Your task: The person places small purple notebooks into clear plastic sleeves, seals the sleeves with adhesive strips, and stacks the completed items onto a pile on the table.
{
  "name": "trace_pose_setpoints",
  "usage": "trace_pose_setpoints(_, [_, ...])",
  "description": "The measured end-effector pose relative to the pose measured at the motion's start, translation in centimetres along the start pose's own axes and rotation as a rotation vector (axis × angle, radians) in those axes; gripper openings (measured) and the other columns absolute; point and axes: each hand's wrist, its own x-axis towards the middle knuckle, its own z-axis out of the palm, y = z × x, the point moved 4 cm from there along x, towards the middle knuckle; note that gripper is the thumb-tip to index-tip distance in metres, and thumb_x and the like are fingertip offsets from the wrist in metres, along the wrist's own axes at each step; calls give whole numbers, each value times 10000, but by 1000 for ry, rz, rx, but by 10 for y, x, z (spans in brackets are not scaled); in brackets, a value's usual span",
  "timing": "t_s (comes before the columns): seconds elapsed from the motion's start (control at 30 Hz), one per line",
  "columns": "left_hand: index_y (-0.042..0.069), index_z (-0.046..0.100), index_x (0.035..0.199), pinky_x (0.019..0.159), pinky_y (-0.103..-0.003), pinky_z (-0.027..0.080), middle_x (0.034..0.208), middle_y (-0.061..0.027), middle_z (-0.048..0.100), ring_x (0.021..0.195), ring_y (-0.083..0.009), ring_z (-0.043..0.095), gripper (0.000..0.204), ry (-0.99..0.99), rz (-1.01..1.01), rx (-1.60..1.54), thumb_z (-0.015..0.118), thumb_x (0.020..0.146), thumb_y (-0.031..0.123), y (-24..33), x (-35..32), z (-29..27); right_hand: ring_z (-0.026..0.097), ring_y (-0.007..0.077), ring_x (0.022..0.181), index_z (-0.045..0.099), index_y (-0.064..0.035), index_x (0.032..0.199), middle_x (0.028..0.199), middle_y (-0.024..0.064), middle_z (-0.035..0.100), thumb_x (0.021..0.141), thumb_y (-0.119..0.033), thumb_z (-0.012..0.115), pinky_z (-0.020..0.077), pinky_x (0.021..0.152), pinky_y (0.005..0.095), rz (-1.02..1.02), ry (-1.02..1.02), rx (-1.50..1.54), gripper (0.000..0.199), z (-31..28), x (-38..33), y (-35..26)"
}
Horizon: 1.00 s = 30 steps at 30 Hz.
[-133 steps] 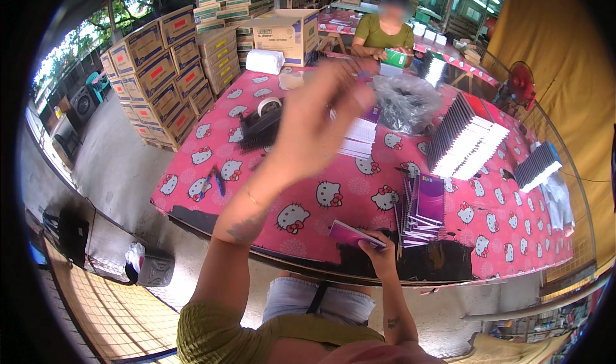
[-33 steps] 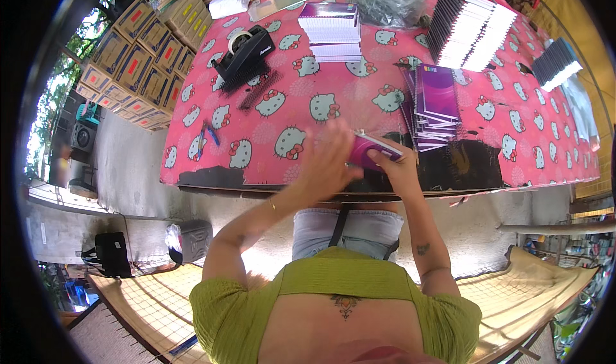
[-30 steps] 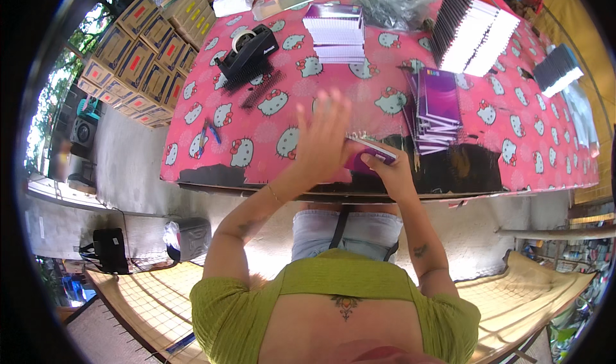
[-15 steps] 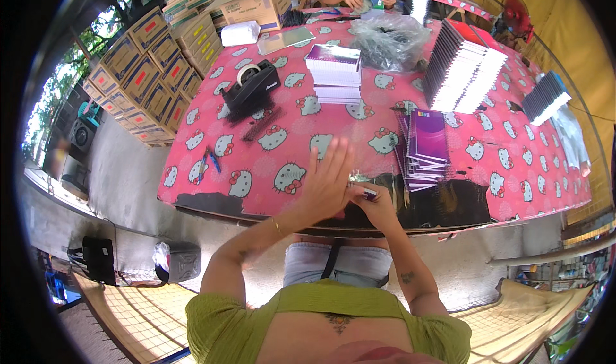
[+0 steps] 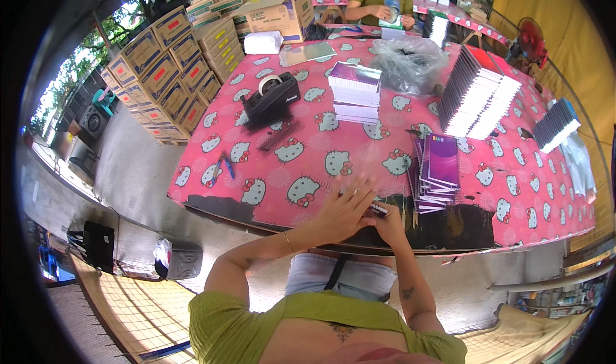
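Observation:
At the near edge of the table, my right hand (image 5: 387,226) is closed around what looks like a small spiral notebook (image 5: 380,209), turned edge-on, with a dark purple and white edge. My left hand (image 5: 343,211) lies across its left side, fingers stretched out and pointing away and to the right. Most of the notebook is hidden behind my hands. Just right of them, a fanned pile of purple spiral notebooks (image 5: 441,162) lies on the table. Farther off stands a neat stack of purple-covered notebooks (image 5: 355,91).
A black tape dispenser (image 5: 273,99), dark binding coils (image 5: 280,136) and blue-handled scissors (image 5: 224,167) lie left on the pink table (image 5: 276,165). Taller notebook stacks (image 5: 476,94) and a clear plastic bag (image 5: 410,62) stand beyond. Across the table, a person (image 5: 382,8) handles something.
The view has tipped, so the table appears lower and farther right. My left hand's fingers have come down nearer and lean more to the right. The right hand keeps its grip.

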Motion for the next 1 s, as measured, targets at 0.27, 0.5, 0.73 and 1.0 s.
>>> trace_pose_setpoints(0.27, [-20, 389, 1457, 1152, -643, 56, 1567, -200, 303, 1468, -382, 255, 726, -3, -43, 54, 478, 960, 501, -3, 8, 8, 556, 94, 815, 647, 40, 1157, 871, 123, 697, 840, 17, 625, 505, 734, 289, -98, 27, -212, 318, -2, 6, 1])
trace_pose_setpoints(0.5, [72, 558, 1314, 1157, -607, 164, 1305, -109, 588, 1239, -276, 540, 448, 119, -47, -101, 595, 942, 318, -5, 13, -9, 674, 212, 818, 656, 25, 1163, 974, 208, 705, 826, -90, 746, 522, 751, 324, -50, 22, -195, 368, -3, 2, -21])
trace_pose_setpoints(0.73, [117, 688, 1019, 1155, -551, 247, 929, -29, 707, 906, -217, 683, 148, 171, 19, -236, 677, 894, 195, -10, 22, -8, 690, 190, 931, 695, 6, 1118, 1061, 143, 712, 829, -78, 751, 532, 830, 299, -112, 83, -190, 306, -43, -21, -56])
trace_pose_setpoints(1.0, [98, 662, 982, 1096, -528, 329, 868, -43, 683, 841, -241, 660, 112, 124, 30, -215, 651, 913, 186, -12, 26, -7, 639, 106, 793, 703, 16, 992, 856, 53, 688, 878, -53, 694, 508, 717, 260, -56, -117, -237, 134, -55, -5, -63])
